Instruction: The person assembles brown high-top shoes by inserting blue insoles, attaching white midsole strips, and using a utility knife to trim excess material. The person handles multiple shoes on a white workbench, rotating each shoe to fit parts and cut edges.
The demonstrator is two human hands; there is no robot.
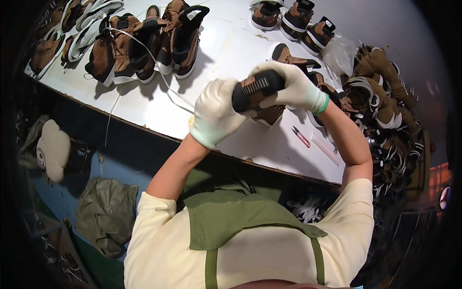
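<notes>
Held between both hands above the white table [231,53] is a brown and black shoe [255,90], its heel end with pale stripes facing up. My left hand [216,108], in a white glove, is closed around the shoe's left side. From the right, my gloved right hand [294,86] grips its other side with the thumb across the brown part. The shoe's lower part is largely hidden behind the hands. Close to my right forearm, small thread snips [301,137] with a pinkish-red handle lie on the table beside a clear pinkish plastic strip [326,150].
Several brown and black shoes [144,48] stand at the far left, with a white cord [166,82] trailing from them. More shoes [293,19] stand at the back, near a clear plastic bag [339,54]. Brown shoe uppers [385,91] are piled at the right.
</notes>
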